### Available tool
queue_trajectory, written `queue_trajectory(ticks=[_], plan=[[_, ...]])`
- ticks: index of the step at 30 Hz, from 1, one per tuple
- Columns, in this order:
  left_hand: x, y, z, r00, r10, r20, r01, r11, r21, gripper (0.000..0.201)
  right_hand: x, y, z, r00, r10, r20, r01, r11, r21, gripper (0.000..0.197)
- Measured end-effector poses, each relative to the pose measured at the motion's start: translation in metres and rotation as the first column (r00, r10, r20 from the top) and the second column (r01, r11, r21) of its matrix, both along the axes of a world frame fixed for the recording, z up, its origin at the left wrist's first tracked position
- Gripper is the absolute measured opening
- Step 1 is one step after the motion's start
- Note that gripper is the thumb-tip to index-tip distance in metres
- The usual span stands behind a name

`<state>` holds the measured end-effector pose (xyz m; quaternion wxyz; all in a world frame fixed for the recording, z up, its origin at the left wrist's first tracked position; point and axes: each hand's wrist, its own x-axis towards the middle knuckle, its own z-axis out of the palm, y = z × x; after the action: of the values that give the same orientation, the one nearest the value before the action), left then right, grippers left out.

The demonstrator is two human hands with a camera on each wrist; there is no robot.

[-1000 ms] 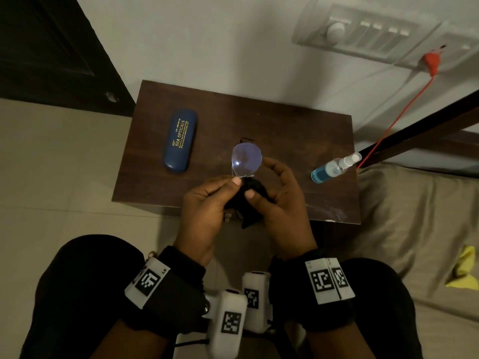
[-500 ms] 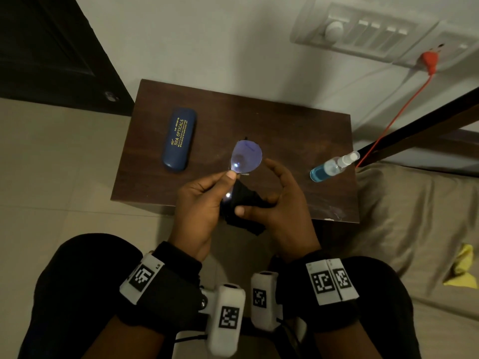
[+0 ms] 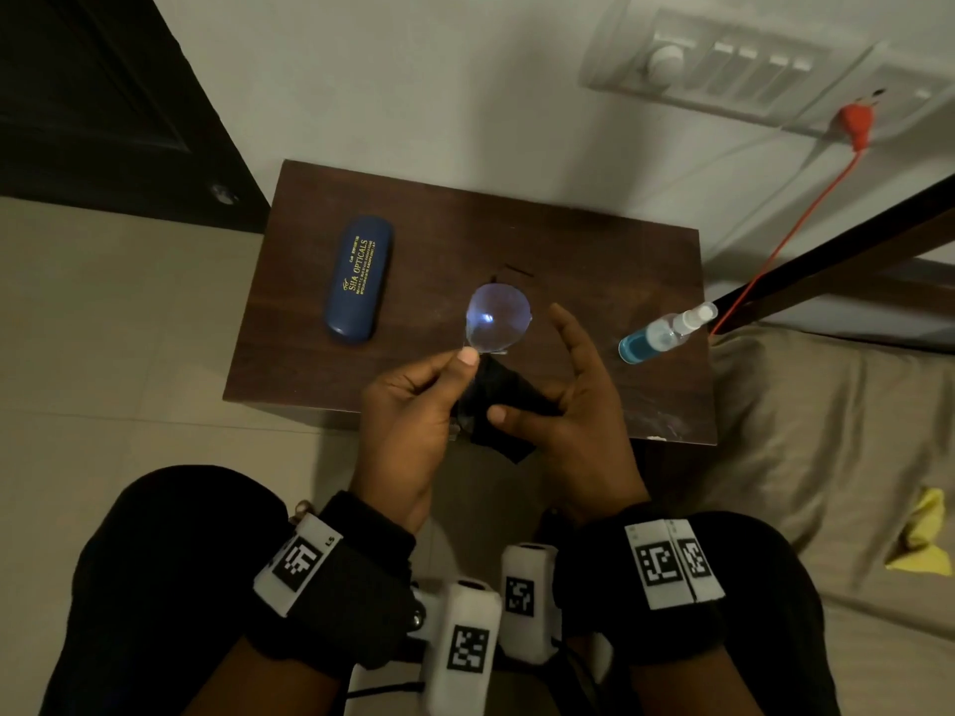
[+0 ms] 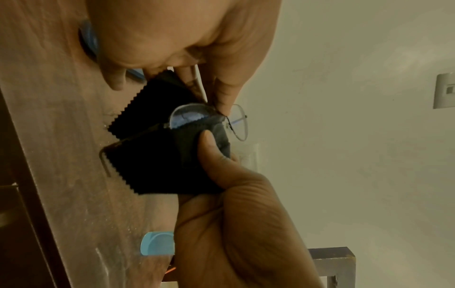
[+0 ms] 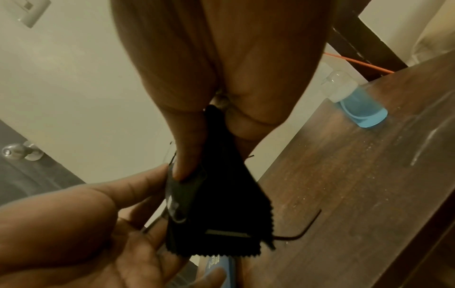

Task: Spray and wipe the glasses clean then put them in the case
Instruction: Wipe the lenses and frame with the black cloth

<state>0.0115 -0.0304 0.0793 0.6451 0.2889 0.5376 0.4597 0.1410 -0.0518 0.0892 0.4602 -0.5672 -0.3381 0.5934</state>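
Observation:
Thin wire-rimmed glasses (image 3: 498,317) are held above the front edge of the wooden table (image 3: 594,261). My left hand (image 3: 462,361) pinches them near the bridge, thumb on top. My right hand (image 3: 527,369) pinches a black cloth (image 3: 496,405) around the nearer lens, with the index finger sticking out straight. In the left wrist view the cloth (image 4: 152,165) covers most of one lens (image 4: 187,117); the other lens (image 4: 238,122) is bare. From the right wrist the thumb (image 5: 183,167) presses the cloth (image 5: 221,214) against the lens. The blue case (image 3: 359,279) lies shut on the table's left.
A small spray bottle (image 3: 666,328) with blue liquid lies on its side at the table's right edge. A red cable (image 3: 775,250) hangs from the wall socket behind it. A bed with a pillow (image 3: 827,457) is to the right, a dark door (image 3: 103,95) to the left.
My right thumb and the cloth have slid down over the nearer lens toward me. The right index finger has straightened away from the far lens. My left hand keeps its pinch.

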Motion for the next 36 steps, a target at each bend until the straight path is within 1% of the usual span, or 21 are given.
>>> queue_trajectory(ticks=[4, 7, 9, 10, 12, 14, 15, 17, 19, 21, 23, 25, 27, 29, 31, 32, 33, 36], plan=[[-0.006, 0.002, -0.001, 1.0, -0.021, -0.006, 0.021, 1.0, 0.014, 0.017, 0.006, 0.002, -0.001, 0.978, -0.102, 0.182, 0.1, 0.995, 0.022, 0.079], [-0.012, 0.003, -0.004, 0.997, -0.068, -0.04, 0.068, 0.998, 0.0, 0.013, 0.008, 0.002, -0.005, 0.955, -0.161, 0.25, 0.147, 0.986, 0.073, 0.063], [-0.015, 0.003, -0.007, 0.991, -0.11, -0.08, 0.109, 0.994, -0.013, 0.012, 0.01, 0.002, -0.005, 0.951, -0.168, 0.261, 0.147, 0.984, 0.099, 0.057], [-0.016, 0.003, -0.009, 0.988, -0.123, -0.09, 0.122, 0.992, -0.021, 0.013, 0.011, 0.002, -0.006, 0.958, -0.145, 0.248, 0.124, 0.987, 0.099, 0.057], [-0.016, 0.002, -0.009, 0.987, -0.125, -0.101, 0.123, 0.992, -0.027, 0.014, 0.012, 0.002, -0.005, 0.982, -0.053, 0.18, 0.041, 0.997, 0.071, 0.065], [-0.014, 0.0, -0.007, 0.988, -0.124, -0.092, 0.123, 0.992, -0.021, 0.014, 0.01, 0.002, -0.006, 0.987, 0.043, 0.157, -0.052, 0.998, 0.048, 0.073], [-0.011, -0.001, -0.005, 0.988, -0.131, -0.078, 0.13, 0.991, -0.015, 0.015, 0.008, 0.002, -0.006, 0.985, 0.066, 0.161, -0.075, 0.996, 0.046, 0.076], [-0.008, -0.003, -0.004, 0.989, -0.138, -0.058, 0.138, 0.99, -0.003, 0.016, 0.003, 0.002, -0.005, 0.984, 0.048, 0.171, -0.058, 0.997, 0.052, 0.077], [-0.007, -0.002, -0.004, 0.991, -0.123, -0.051, 0.123, 0.992, 0.0, 0.016, 0.001, 0.002, -0.005, 0.977, 0.006, 0.212, -0.021, 0.997, 0.068, 0.07], [-0.008, 0.0, -0.004, 0.993, -0.11, -0.046, 0.11, 0.994, 0.0, 0.015, -0.002, 0.002, -0.004, 0.969, -0.007, 0.245, -0.015, 0.996, 0.088, 0.057], [-0.009, 0.001, -0.003, 0.994, -0.103, -0.034, 0.102, 0.995, -0.006, 0.014, -0.003, 0.001, -0.002, 0.973, -0.009, 0.232, -0.011, 0.996, 0.086, 0.052], [-0.009, 0.002, -0.004, 0.996, -0.085, -0.021, 0.085, 0.996, -0.019, 0.01, -0.001, -0.001, 0.0, 0.99, 0.017, 0.142, -0.027, 0.997, 0.072, 0.059], [-0.012, 0.004, -0.008, 0.998, -0.066, -0.009, 0.066, 0.997, -0.042, 0.011, 0.003, -0.006, -0.001, 0.995, 0.075, 0.065, -0.078, 0.996, 0.039, 0.075], [-0.016, 0.006, -0.012, 0.999, -0.05, 0.005, 0.05, 0.996, -0.078, 0.013, 0.005, -0.01, -0.001, 0.989, 0.122, 0.078, -0.123, 0.992, 0.01, 0.088], [-0.018, 0.008, -0.016, 0.999, -0.042, 0.01, 0.043, 0.994, -0.099, 0.011, 0.002, -0.012, -0.001, 0.984, 0.106, 0.142, -0.108, 0.994, 0.011, 0.092], [-0.018, 0.007, -0.017, 0.999, -0.038, 0.008, 0.039, 0.994, -0.101, 0.012, 0.0, -0.013, -0.002, 0.98, 0.079, 0.18, -0.083, 0.996, 0.013, 0.088], [-0.018, 0.007, -0.017, 0.999, -0.036, 0.003, 0.037, 0.995, -0.095, 0.014, 0.0, -0.013, -0.003, 0.978, 0.047, 0.201, -0.051, 0.999, 0.016, 0.081], [-0.019, 0.005, -0.014, 0.999, -0.051, 0.002, 0.051, 0.997, -0.052, 0.017, 0.0, -0.013, -0.005, 0.986, -0.059, 0.157, 0.06, 0.998, 0.004, 0.045]])
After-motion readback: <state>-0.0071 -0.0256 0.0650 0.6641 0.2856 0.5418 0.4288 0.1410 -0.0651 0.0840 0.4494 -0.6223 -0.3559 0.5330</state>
